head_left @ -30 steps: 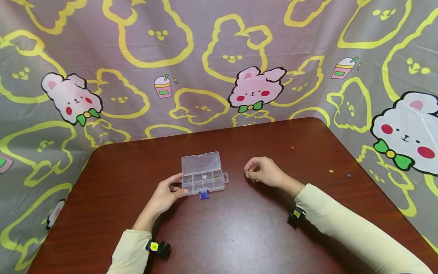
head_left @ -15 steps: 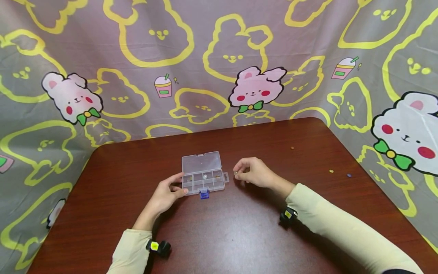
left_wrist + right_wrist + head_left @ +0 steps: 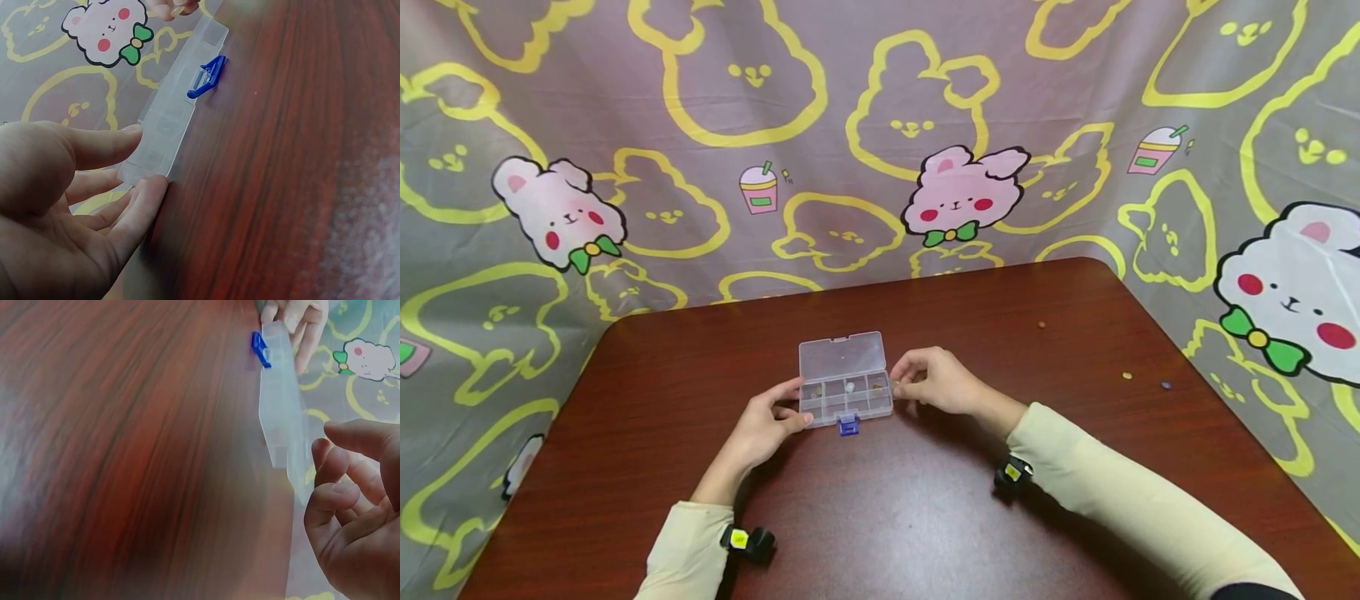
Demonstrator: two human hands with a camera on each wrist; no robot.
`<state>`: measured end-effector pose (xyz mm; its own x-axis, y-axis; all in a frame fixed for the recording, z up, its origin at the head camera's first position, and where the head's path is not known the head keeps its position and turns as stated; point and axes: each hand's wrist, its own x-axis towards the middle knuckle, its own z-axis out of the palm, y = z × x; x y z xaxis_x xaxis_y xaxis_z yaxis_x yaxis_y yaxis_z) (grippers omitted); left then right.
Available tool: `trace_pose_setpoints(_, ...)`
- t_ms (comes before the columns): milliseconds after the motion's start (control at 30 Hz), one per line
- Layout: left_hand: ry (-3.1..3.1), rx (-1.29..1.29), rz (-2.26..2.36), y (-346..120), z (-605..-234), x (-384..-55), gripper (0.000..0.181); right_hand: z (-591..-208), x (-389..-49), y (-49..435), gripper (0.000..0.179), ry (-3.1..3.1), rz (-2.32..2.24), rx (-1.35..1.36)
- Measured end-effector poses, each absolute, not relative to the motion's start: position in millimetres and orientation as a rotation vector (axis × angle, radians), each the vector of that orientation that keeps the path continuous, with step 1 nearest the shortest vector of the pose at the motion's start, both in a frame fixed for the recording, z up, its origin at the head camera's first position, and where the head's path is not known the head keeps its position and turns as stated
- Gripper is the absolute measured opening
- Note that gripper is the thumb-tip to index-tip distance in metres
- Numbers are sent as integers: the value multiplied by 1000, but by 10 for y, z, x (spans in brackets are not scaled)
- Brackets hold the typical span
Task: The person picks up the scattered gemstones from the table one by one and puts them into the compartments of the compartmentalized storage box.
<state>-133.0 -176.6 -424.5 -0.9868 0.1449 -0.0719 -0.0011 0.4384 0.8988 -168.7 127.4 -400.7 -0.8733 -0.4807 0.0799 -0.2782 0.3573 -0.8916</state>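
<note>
A clear plastic compartment box [image 3: 835,409] stands on the table with its lid [image 3: 842,356] raised and a blue latch [image 3: 848,426] hanging at the front. My left hand [image 3: 767,425] grips the box's left end, thumb at the front corner and fingers at the side. Small pieces lie in the back compartments, a white one [image 3: 850,387] and yellowish ones among them. At the box's right end, my right hand [image 3: 940,382] pinches a tiny pale piece between thumb and index finger, mostly hidden by the fingertips. In the right wrist view the right hand [image 3: 356,506] has its fingers curled beside the box.
On the right of the brown table [image 3: 880,517] lie a small orange piece [image 3: 1041,325], a yellow piece [image 3: 1127,376] and a blue piece [image 3: 1166,385]. A patterned curtain [image 3: 820,100] surrounds the table's back and sides.
My right hand has moved left across the table to the box's right end, carrying the tiny pale piece. The left hand and the box have stayed in place.
</note>
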Motion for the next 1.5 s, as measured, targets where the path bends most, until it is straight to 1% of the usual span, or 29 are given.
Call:
trace_pose_setpoints(567, 2555, 149, 1581, -1776, -4243, -1332, 60, -4020, -1679, 919, 14, 2440, -1467, -853)
trace_pose_setpoints(1500, 2529, 152, 1588, -1783, -4259, -1355, 62, -3996, -1658, 380, 11, 2540, -1273, -972)
